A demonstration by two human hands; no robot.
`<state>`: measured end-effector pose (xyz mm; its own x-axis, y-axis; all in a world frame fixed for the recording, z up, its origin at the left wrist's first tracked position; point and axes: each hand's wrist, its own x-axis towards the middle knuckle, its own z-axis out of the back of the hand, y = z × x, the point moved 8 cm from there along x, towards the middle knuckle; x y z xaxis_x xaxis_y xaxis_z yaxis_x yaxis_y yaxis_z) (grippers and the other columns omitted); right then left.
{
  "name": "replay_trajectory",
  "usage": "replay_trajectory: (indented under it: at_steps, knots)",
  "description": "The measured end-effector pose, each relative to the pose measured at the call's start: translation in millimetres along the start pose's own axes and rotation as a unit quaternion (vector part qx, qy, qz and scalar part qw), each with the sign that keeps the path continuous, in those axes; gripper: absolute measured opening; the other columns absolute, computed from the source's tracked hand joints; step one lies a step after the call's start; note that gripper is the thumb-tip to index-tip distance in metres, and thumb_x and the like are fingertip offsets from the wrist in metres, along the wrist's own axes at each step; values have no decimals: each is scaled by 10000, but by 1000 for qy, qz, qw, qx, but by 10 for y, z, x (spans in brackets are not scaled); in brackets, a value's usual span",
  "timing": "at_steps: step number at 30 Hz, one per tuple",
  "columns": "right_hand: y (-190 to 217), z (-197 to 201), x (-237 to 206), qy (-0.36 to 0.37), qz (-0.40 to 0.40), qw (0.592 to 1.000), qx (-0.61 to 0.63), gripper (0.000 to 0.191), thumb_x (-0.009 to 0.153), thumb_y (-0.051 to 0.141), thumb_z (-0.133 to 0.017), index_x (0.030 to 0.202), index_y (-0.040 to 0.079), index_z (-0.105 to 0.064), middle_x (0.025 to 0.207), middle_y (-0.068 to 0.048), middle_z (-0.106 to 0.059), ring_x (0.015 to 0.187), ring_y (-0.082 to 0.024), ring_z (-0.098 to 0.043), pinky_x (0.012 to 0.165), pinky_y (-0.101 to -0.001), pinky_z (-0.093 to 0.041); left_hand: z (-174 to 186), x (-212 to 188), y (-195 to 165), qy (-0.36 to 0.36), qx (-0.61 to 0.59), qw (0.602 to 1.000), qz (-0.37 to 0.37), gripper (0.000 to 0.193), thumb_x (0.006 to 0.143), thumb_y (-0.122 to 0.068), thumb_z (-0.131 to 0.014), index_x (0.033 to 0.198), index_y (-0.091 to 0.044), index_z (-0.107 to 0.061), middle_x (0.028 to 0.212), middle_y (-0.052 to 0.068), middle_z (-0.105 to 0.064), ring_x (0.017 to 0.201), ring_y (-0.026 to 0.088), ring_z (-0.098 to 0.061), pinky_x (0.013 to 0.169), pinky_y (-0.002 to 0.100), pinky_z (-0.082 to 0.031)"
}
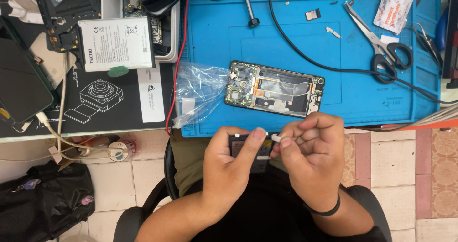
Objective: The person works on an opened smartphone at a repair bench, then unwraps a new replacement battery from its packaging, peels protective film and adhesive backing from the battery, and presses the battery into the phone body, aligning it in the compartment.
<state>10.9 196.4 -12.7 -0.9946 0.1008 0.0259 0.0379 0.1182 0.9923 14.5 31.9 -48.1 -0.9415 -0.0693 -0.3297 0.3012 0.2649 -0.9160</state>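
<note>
My left hand (228,162) holds a flat black phone battery (249,151) above my lap, thumb pressed on its top edge. My right hand (312,157) pinches a small white tab (276,138) at the battery's upper right corner. Just beyond the hands, an opened phone (274,88) lies on the blue work mat (381,103) with its circuit board and empty battery bay showing. A crumpled clear plastic bag (198,91) sits at the phone's left end.
Scissors (381,46), a black cable (305,56), a screwdriver (248,5) and small metal parts lie on the mat. To the left are a white battery (117,42), another dismantled phone (67,8), a dark tablet (21,84) and a red wire (179,60). A black bag (45,199) sits on the tiled floor.
</note>
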Motion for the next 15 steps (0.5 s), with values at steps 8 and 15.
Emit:
replay_trajectory:
  at_steps: [8, 15]
  knots:
    - [-80, 19, 52, -15, -19, 998, 61, 344, 958, -143, -529, 1217, 18, -370, 935, -124, -588, 788, -128, -610, 729, -291, -585, -72, 5, 1, 33, -41, 999, -12, 246, 934, -127, -781, 1020, -3, -587, 872, 60, -727, 772, 78, -668, 663, 234, -556]
    - [-45, 79, 36, -27, 16, 999, 36, 332, 980, -135, -519, 1236, 23, -377, 981, -110, -585, 846, -144, -618, 872, -402, -665, 53, 84, 106, 0, -128, 992, 0, 220, 1006, -184, -672, 1101, -10, -576, 971, 53, -691, 887, 82, -622, 793, 254, -511]
